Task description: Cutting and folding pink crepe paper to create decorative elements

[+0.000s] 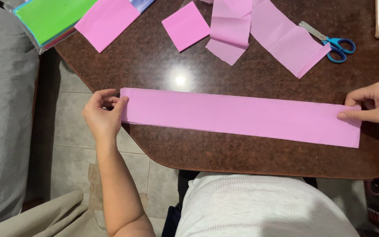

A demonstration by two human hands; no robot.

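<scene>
Head view: our left hand (103, 115) pinches the left end of the long pink paper strip (242, 115), thumb and fingertips closed on its short edge. Our right hand (376, 104) presses the right end flat, index fingertip on the paper and the other fingers curled loosely, not gripping. The strip lies stretched between both sets of fingers on the dark brown table (154, 61), near its front edge. Beyond the fingers: loose pink sheets (259, 30), a small pink square (185, 25), blue-handled scissors (334, 43), and a bag of coloured paper (51, 19). To do this well, we judge: keep the strip taut, the edges aligned and the right end pinned.
</scene>
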